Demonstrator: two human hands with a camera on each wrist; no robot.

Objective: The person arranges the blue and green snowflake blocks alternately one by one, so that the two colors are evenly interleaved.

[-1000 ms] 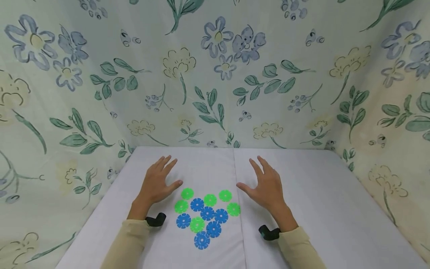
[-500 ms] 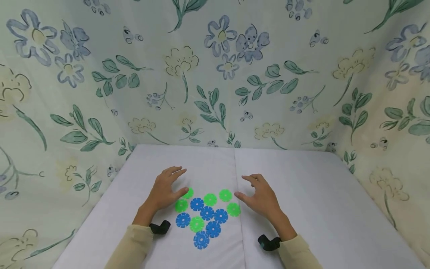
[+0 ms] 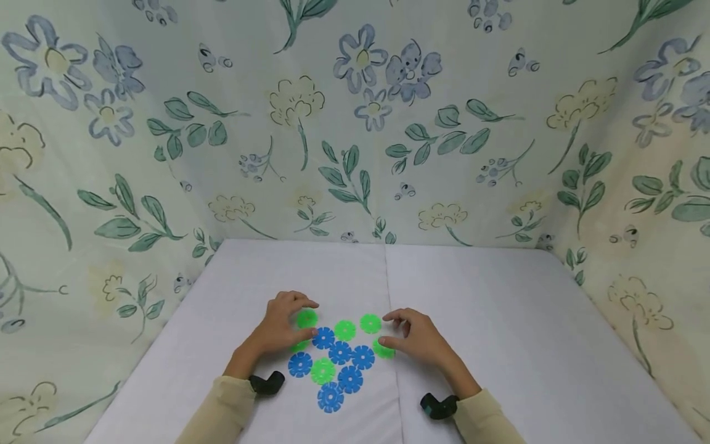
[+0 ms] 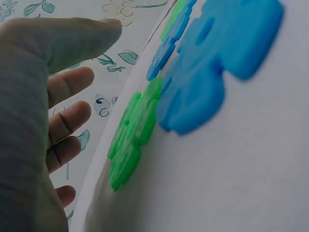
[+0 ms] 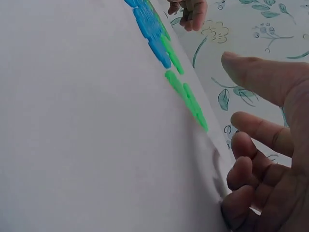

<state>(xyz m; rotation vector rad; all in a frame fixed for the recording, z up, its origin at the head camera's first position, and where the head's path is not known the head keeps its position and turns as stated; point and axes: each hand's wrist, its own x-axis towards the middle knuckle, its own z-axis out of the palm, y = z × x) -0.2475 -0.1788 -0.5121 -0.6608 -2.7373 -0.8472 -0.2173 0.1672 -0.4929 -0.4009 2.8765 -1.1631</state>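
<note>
Several flat notched plastic discs, some green and some blue, lie in a loose group on the white cloth in the head view. My left hand hovers over the group's left edge, partly covering a green disc. Its thumb and fingers are apart, with nothing between them. At the right edge, my right hand has its thumb tip over another green disc; its fingers bend loosely and hold nothing. A blue disc looms large in the left wrist view. Green discs lie beyond the thumb in the right wrist view.
A white cloth with a seam covers the table. Floral curtains rise behind it and along both sides. A black wrist mount sits on the left wrist, and another black mount on the right.
Both hands have come down and nearer to each other, from raised and spread wide to just over the discs. Their fingers have bent more. The discs keep their places.
</note>
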